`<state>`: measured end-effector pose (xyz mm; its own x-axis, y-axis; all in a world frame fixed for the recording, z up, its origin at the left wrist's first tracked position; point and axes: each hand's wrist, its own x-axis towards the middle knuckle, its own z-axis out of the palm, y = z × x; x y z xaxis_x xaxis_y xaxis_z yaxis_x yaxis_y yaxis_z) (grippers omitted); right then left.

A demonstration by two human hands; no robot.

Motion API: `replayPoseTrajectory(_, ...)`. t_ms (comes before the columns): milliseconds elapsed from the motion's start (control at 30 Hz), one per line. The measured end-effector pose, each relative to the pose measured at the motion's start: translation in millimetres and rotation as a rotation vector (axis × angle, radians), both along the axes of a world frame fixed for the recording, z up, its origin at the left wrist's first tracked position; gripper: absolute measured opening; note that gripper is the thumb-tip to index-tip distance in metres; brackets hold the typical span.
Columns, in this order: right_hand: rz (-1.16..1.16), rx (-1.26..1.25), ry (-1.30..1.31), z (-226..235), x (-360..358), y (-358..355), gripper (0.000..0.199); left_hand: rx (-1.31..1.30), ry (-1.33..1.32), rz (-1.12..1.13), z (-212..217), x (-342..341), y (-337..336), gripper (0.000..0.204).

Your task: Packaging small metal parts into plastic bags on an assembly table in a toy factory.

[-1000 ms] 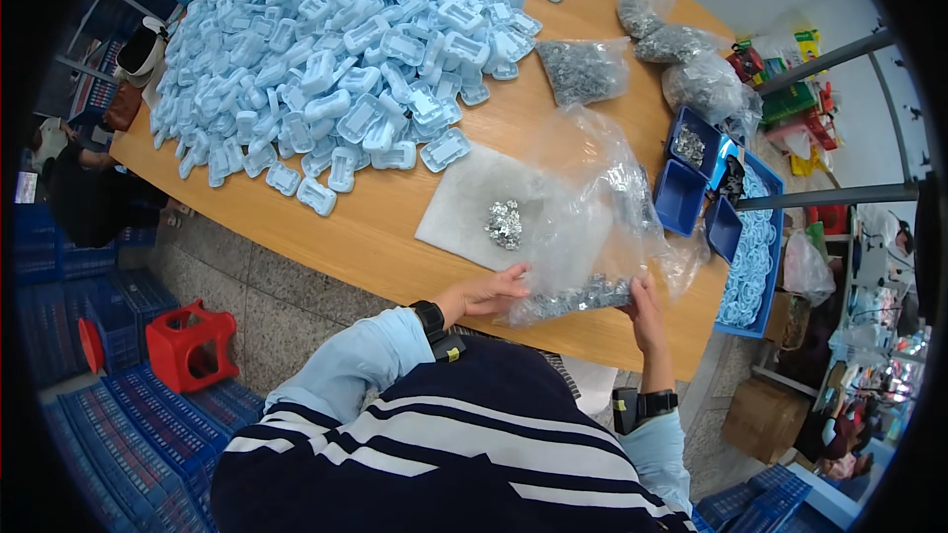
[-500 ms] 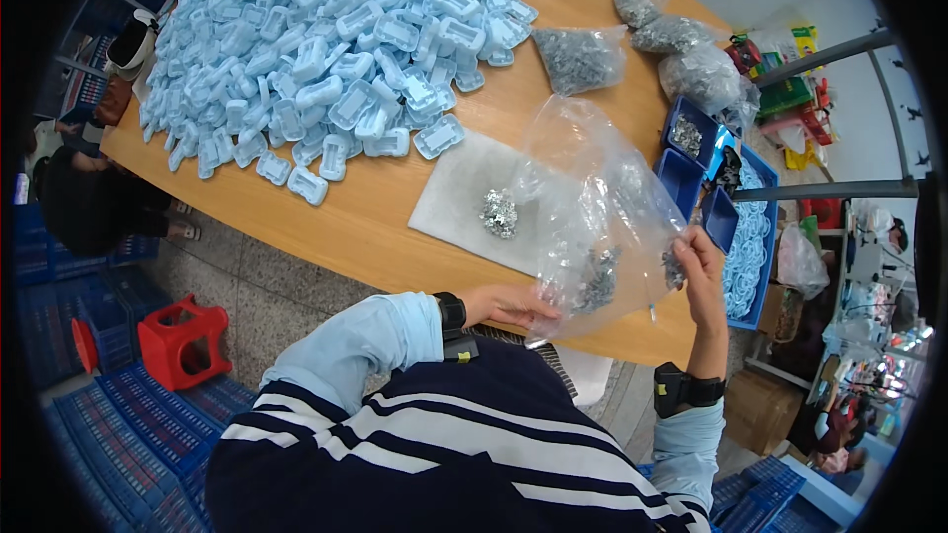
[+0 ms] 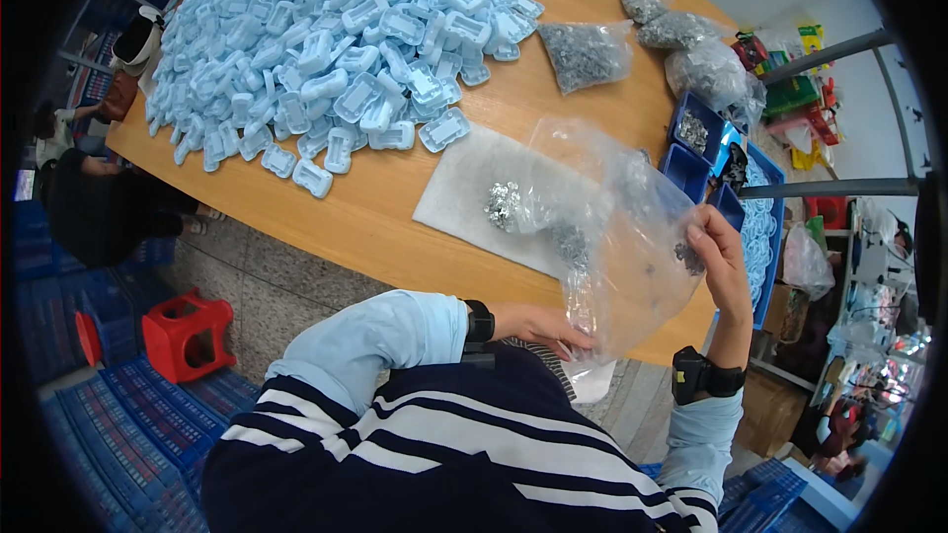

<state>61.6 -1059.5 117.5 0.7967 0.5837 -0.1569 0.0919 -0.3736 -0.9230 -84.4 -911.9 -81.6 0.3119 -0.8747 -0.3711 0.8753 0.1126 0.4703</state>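
Fingers of the right hand [image 3: 719, 262] are pinching the upper right edge of a clear plastic bag [image 3: 632, 247], lifted above the near right edge of the wooden table [image 3: 395, 227]. Left hand [image 3: 538, 324] is gripping the bag's lower corner close to the body, fingers curled shut on the film.

Head view: the bag is hanging tilted between both hands, small metal parts [image 3: 573, 242] sliding inside it. Just beyond it, a white sheet [image 3: 464, 202] is lying on the table with a small heap of shiny parts [image 3: 502, 203]. Far left, a big pile of pale blue plastic casings [image 3: 346, 39] is covering the table. Far right, more filled bags [image 3: 583, 54] and blue bins [image 3: 696, 128].

Judgement: to handle this well, the mouth wants keeping over the white sheet, and the lower corner raising slowly, so the parts are running out in a controlled stream rather than scattering off the table edge.
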Motion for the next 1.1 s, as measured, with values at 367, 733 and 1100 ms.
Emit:
replayPoseTrajectory(367,-0.118,-0.051,-0.153,-22,0,39,0.012,0.014,0.078,0.044,-1,-7,7,0.04)
replayPoseTrajectory(733,-0.341,0.152,-0.058,-26,-17,20,0.012,-0.158,0.275,0.474,-73,-23,17,0.054)
replayPoseTrajectory(1100,-0.383,0.271,0.063,-75,-92,-111,0.011,0.662,0.226,1.327,-74,44,4,0.037)
